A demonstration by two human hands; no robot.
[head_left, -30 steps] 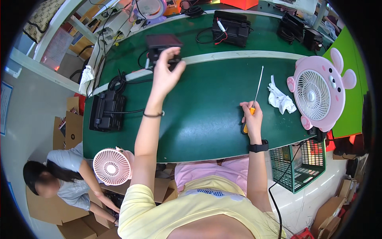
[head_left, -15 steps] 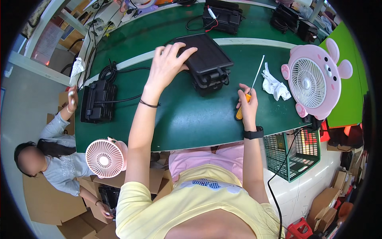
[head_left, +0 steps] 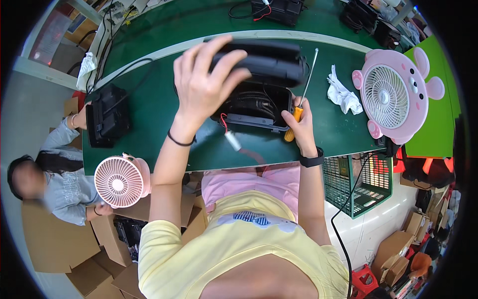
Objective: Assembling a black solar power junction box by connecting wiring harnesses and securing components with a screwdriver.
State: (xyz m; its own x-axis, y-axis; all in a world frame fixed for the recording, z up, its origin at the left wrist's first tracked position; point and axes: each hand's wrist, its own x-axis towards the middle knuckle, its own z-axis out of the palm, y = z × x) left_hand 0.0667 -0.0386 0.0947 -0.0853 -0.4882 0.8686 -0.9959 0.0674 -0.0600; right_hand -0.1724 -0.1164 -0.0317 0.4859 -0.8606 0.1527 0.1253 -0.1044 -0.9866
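Note:
A black plastic case (head_left: 284, 97) stands on the green worktable, its lid (head_left: 274, 67) tilted up and blurred by motion. Coiled black cable shows inside, and a white connector (head_left: 232, 141) on red wire hangs out over the front rim. My left hand (head_left: 201, 84) is at the lid's left part, fingers spread and not wrapped round it; whether they touch it I cannot tell. My right hand (head_left: 302, 124) is closed on a screwdriver (head_left: 297, 114) with an orange handle, its long shaft pointing up and away. That hand rests against the case's right side.
A crumpled white tissue (head_left: 343, 97) and a pink animal-shaped fan (head_left: 386, 97) are to the right. Leftward are another black case (head_left: 108, 117), a small pink fan (head_left: 119, 182) and a co-worker (head_left: 64, 174) beside cardboard boxes. A green crate (head_left: 356, 184) stands below the table's right edge.
The case's lid has come up, showing the inside, and the connector now hangs out. My right hand has moved to the case with the screwdriver. The co-worker's raised hand has lowered.

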